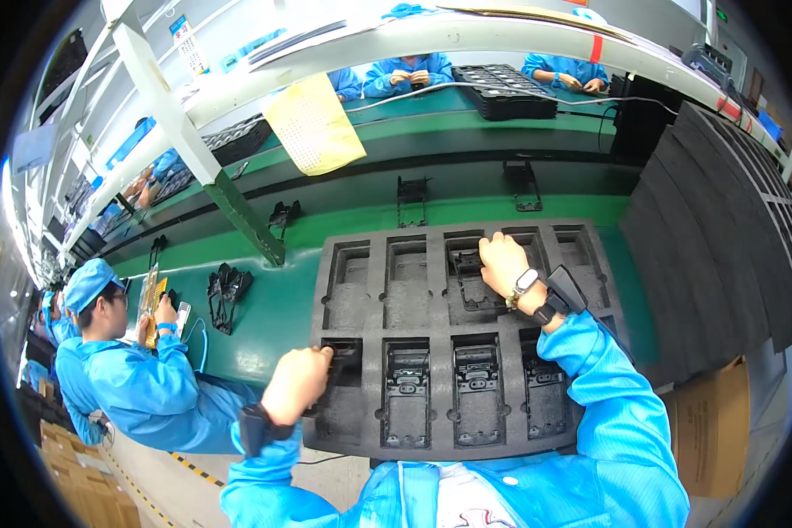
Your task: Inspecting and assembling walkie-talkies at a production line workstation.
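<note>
Right hand: our right hand (503, 264) is curling its fingers closed on the edge of a black plastic frame (468, 262), covering its upper right corner; the frame is sitting in the third compartment of the tray's far row.
Left hand: our left hand (297, 385) is bending its fingers over the near left compartment, beside a dark part (348, 356); we cannot tell whether it is pinching that part.
Foam tray: the grey foam tray (371, 387) is lying on the green bench (253, 350) before us, two rows of compartments showing.
Near row: three more black frames (407, 392) are resting in the compartments to the right, our right sleeve partly covering the last.
Beyond the tray: two black brackets (412, 201) are standing apart along the far strip.
Left side: a crumpled-looking black part (227, 295) is lying near a co-worker (128, 352), who is holding a flat yellow-edged piece (152, 304).
In the way: a green-and-white post (246, 220) is rising behind the tray's left corner, and a yellow sheet (312, 123) is hanging across our view of the opposite workers.
Right side: a tall stack of dark foam trays (722, 202) is closing off the bench, with a cardboard box (713, 431) standing below.
</note>
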`<state>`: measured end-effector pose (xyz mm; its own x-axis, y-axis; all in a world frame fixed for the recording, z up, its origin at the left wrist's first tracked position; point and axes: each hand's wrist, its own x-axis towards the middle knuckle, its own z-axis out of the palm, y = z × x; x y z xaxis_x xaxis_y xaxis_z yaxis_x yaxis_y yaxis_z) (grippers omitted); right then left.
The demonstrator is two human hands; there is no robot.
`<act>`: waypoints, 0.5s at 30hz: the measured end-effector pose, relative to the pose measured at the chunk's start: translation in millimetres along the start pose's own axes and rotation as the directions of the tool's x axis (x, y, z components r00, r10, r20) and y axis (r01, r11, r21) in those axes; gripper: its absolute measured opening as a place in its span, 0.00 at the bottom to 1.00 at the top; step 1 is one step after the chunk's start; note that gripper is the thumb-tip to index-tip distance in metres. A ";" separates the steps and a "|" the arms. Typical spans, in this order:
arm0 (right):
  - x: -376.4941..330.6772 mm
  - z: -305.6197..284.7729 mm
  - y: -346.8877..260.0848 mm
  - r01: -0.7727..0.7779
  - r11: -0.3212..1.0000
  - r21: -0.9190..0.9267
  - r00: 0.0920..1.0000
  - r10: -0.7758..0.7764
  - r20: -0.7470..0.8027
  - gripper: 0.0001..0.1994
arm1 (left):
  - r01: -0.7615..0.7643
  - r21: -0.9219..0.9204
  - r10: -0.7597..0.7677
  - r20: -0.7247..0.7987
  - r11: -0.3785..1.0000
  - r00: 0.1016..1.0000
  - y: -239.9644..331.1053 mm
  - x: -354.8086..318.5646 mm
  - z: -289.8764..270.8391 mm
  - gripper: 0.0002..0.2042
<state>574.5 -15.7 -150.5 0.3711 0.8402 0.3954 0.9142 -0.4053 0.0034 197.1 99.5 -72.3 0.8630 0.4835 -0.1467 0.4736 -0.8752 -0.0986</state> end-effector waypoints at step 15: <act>16.4 -2.4 1.9 -0.166 -0.329 0.930 0.954 0.185 0.236 0.30 | -0.335 -0.925 -0.219 -0.294 -0.180 0.930 36.2 168.8 -23.5 0.27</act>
<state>581.9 -3.6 -141.9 0.5619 0.8114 0.1611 -0.2103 0.3285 -0.9208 364.1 149.1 -77.5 0.7507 0.6372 0.1745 -0.2110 -0.0190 0.9773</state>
